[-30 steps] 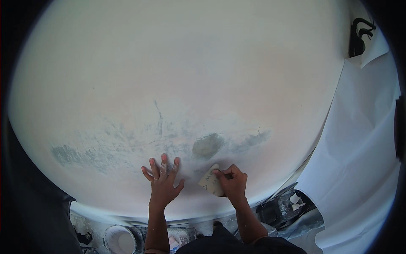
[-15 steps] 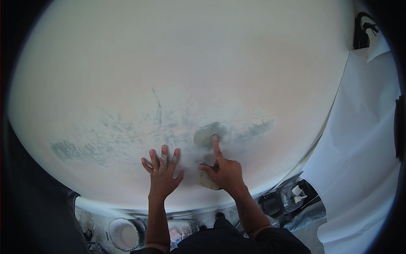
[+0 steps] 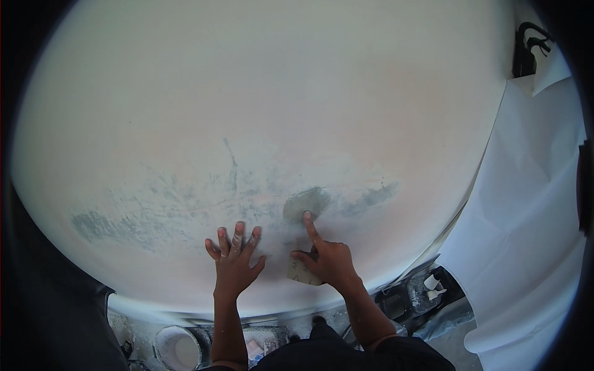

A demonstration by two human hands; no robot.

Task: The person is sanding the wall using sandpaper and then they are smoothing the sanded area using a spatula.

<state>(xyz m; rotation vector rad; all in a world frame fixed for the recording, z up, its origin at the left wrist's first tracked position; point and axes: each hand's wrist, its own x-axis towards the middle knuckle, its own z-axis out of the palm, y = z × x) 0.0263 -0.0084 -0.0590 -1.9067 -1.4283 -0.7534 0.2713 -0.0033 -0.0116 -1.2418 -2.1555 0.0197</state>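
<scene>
A large pale, curved panel (image 3: 297,105) fills most of the view, with smeared grey marks across its lower part. My left hand (image 3: 236,260) rests on it, fingers spread, white powder on them and nothing held. To its right, my right hand (image 3: 330,260) pinches a folded beige sheet, apparently sandpaper (image 3: 301,272), between thumb and curled fingers. Its index finger stretches out and touches the lower edge of a darker grey patch (image 3: 298,209). The part of the sheet under the palm is hidden.
White paper sheeting (image 3: 520,216) hangs along the right side. Below the panel stand a white bucket (image 3: 178,347) on the left and a dark tray (image 3: 427,290) with small white items on the right. Dark cloth (image 3: 55,278) borders the lower left.
My right index fingertip has slid down and slightly left, from inside the grey patch to its lower edge. The left hand stays spread on the panel.
</scene>
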